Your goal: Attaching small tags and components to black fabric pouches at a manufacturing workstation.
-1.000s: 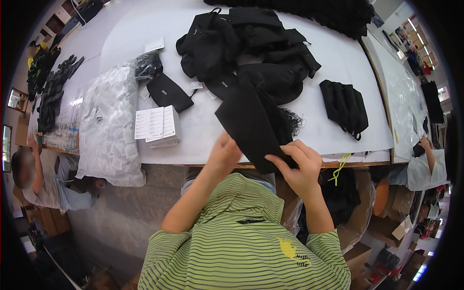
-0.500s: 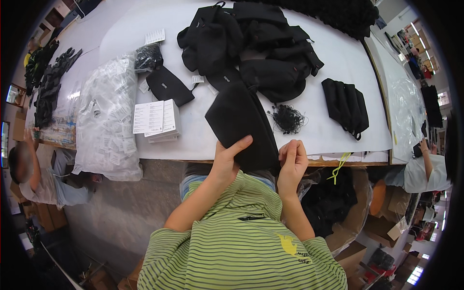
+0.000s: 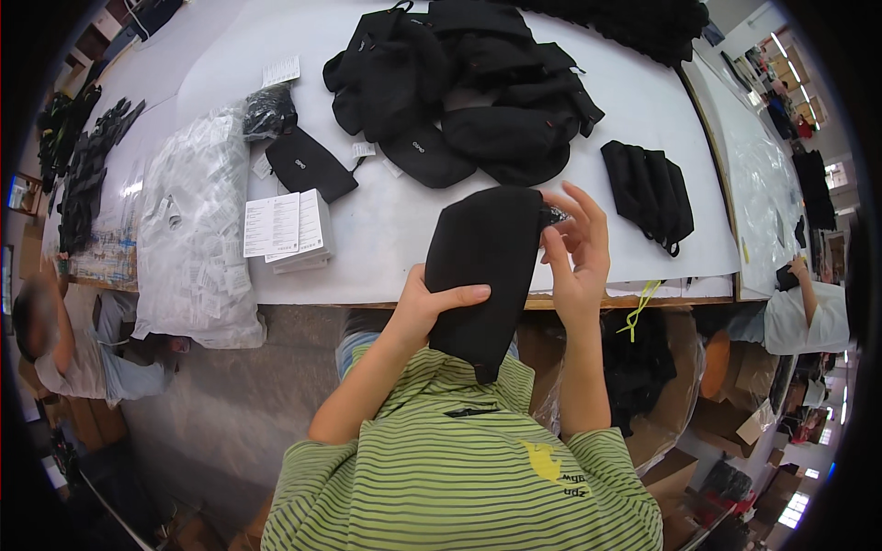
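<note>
My left hand (image 3: 424, 308) is closed on a black fabric pouch (image 3: 482, 266), with the thumb lying across its face. The pouch is tilted upright over the table's front edge. Beside its upper right edge is my right hand (image 3: 581, 246), with thumb and fingers apart. A tangle of thin black strings (image 3: 554, 216) shows between those fingers and the pouch; the rest of it is hidden. Beyond lies a heap of similar black pouches (image 3: 505, 142). A single black pouch (image 3: 310, 165) with a small light mark rests farther left.
Printed white cards (image 3: 285, 225) are stacked left of my hands, next to a big clear bag (image 3: 193, 230) of small white tags. Folded black pouches (image 3: 648, 195) lie at right. Below the table edge stands a box with black items (image 3: 634, 367). Other people sit at both sides.
The pouch has turned and come nearer, its narrow end now towards me. My right hand has left its lower edge and moved up to the string tangle, its fingers spreading.
</note>
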A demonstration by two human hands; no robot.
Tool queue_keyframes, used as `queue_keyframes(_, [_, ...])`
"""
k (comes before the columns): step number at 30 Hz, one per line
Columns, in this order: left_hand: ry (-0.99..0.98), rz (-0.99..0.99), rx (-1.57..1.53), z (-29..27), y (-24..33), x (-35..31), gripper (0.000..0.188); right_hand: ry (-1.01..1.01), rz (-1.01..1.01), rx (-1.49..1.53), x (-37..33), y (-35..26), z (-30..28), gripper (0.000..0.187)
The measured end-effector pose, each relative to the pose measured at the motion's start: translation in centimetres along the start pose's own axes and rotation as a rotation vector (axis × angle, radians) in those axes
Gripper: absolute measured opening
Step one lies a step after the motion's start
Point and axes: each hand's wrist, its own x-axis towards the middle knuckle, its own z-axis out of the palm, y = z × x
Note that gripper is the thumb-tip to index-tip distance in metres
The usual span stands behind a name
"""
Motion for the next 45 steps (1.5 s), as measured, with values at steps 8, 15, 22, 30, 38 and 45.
queue_keyframes(8, [0.073, -0.075, 0.004, 0.1, 0.0, 0.1, 0.036, -0.165, -0.373, -0.648, 0.9, -0.9, -0.9, 0.013])
queue_keyframes(15, [0.147, -0.032, -0.321, -2.8, 0.9, 2.0, 0.022, -0.614, -0.257, -0.492, -2.5, -2.8, -0.2, 0.016])
queue_keyframes(22, [0.202, -0.086, -0.404, -3.7, 0.6, 2.2, 0.025, -0.712, -0.237, -0.598, -2.6, -2.6, -0.7, 0.021])
queue_keyframes(30, [0.011, 0.298, 0.064, 1.1, 1.6, -2.3, 0.039, -0.511, -0.064, -0.517, -3.4, -1.2, 0.5, 0.063])
queue_keyframes(38, [-1.338, 0.499, -0.199, 5.1, 12.5, -6.2, 0.027, -0.071, 0.412, 0.084, -5.0, 3.1, -2.0, 0.021])
queue_keyframes(45, [-1.267, 0.387, -0.235, 5.3, 13.3, -7.1, 0.023, -0.03, 0.544, 0.154, -5.1, 3.0, -2.9, 0.02])
